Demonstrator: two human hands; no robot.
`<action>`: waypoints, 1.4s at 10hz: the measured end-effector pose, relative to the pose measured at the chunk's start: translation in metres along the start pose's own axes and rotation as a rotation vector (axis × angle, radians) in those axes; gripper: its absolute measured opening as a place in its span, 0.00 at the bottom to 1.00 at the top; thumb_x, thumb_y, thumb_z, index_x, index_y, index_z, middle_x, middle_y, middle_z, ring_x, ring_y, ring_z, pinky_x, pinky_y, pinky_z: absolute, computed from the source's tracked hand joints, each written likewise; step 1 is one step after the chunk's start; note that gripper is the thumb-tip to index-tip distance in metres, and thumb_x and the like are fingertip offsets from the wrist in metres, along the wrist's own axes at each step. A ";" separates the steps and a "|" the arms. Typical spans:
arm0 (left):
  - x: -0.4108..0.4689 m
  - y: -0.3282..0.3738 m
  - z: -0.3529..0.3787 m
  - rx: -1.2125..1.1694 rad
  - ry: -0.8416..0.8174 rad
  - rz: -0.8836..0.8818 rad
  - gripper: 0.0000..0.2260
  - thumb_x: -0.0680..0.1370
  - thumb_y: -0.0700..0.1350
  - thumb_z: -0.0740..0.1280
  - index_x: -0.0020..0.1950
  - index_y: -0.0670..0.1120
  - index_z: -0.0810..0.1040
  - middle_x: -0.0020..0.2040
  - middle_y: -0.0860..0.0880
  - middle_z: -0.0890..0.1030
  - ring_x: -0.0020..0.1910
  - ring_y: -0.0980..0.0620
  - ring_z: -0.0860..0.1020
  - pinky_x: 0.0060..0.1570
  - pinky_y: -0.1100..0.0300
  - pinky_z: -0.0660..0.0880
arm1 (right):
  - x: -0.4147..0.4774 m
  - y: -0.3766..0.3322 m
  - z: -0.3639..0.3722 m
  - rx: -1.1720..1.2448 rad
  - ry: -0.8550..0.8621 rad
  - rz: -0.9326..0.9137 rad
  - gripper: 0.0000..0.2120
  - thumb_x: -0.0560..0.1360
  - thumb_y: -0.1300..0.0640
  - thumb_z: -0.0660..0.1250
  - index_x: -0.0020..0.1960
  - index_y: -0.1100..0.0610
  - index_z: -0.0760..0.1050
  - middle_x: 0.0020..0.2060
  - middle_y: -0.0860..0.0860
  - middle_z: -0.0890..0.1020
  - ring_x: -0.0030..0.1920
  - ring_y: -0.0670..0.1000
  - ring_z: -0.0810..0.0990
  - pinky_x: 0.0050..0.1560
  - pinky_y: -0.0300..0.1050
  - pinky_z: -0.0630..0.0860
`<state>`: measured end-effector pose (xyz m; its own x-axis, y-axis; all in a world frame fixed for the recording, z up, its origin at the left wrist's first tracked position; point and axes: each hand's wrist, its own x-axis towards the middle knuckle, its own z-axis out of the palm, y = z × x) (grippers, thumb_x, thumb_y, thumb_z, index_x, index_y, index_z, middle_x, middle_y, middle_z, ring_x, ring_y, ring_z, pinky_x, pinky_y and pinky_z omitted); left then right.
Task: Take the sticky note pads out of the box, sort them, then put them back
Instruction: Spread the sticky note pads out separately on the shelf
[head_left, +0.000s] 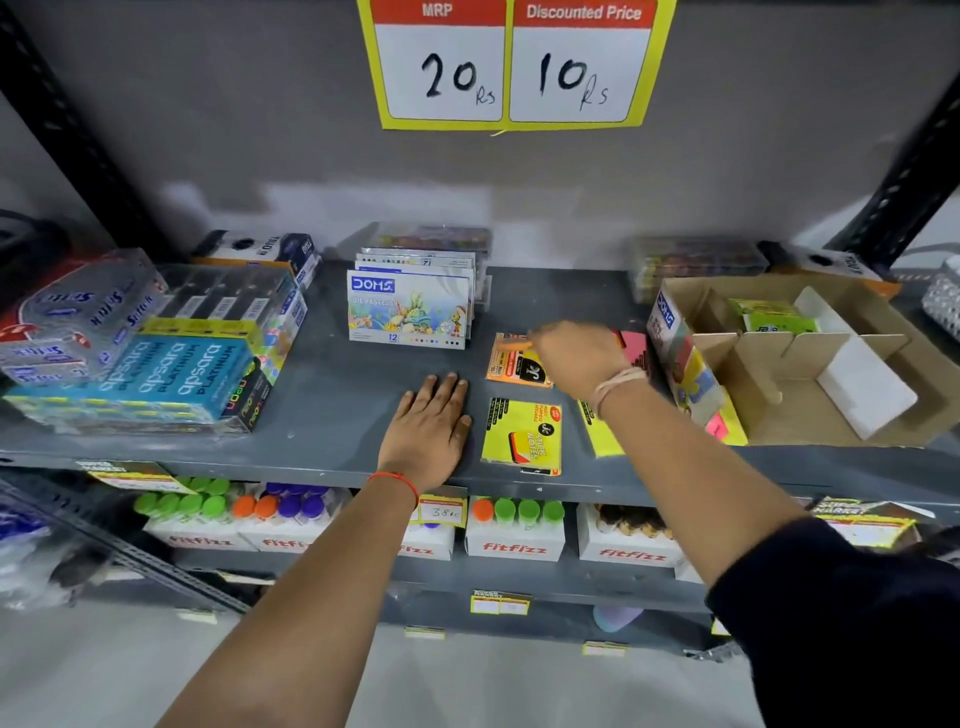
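On the grey shelf (332, 395) lie an orange sticky note pad (511, 366), a yellow sticky note pad (522, 436), a pink pad (635, 347) and another yellow pad (597, 434) partly hidden under my right forearm. The open cardboard box (789, 358) with dividers stands at the right; a green pad (774, 315) sits in its back compartment. My left hand (428, 423) rests flat on the shelf, fingers apart, left of the yellow pad. My right hand (576, 353) hovers over the orange pad's top edge, fingers curled; its fingertips are blurred.
A stack of DOMS oil pastel boxes (410, 306) stands behind the pads. Pen and pencil packs (156, 353) fill the shelf's left side. Clear cases (696, 265) sit behind the box. Fitfizz boxes (514, 530) line the lower shelf. A price sign (514, 62) hangs above.
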<state>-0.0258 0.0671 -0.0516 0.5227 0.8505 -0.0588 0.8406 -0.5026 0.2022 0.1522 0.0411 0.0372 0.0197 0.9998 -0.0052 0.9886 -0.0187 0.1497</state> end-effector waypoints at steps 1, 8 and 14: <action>0.000 0.000 0.001 0.006 0.003 0.003 0.23 0.82 0.49 0.47 0.77 0.48 0.47 0.79 0.51 0.49 0.78 0.51 0.46 0.77 0.53 0.44 | 0.004 -0.012 0.027 -0.053 -0.091 -0.031 0.14 0.76 0.70 0.57 0.58 0.62 0.75 0.51 0.59 0.82 0.51 0.60 0.82 0.45 0.50 0.78; -0.002 0.002 -0.001 0.033 -0.048 0.008 0.23 0.83 0.49 0.45 0.77 0.46 0.46 0.79 0.50 0.47 0.78 0.50 0.44 0.77 0.52 0.42 | -0.075 0.072 0.039 0.317 -0.356 0.111 0.32 0.66 0.59 0.76 0.68 0.50 0.69 0.72 0.53 0.67 0.70 0.57 0.66 0.69 0.53 0.65; -0.001 0.000 0.001 0.001 -0.004 0.007 0.23 0.82 0.48 0.47 0.77 0.47 0.48 0.79 0.51 0.50 0.78 0.50 0.47 0.76 0.52 0.44 | -0.048 -0.002 0.033 0.512 -0.186 -0.095 0.26 0.65 0.49 0.75 0.61 0.52 0.74 0.60 0.55 0.75 0.63 0.57 0.67 0.63 0.49 0.66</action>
<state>-0.0265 0.0657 -0.0526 0.5293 0.8462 -0.0609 0.8369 -0.5090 0.2012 0.1543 -0.0067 0.0049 -0.0925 0.9798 -0.1770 0.9329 0.0232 -0.3594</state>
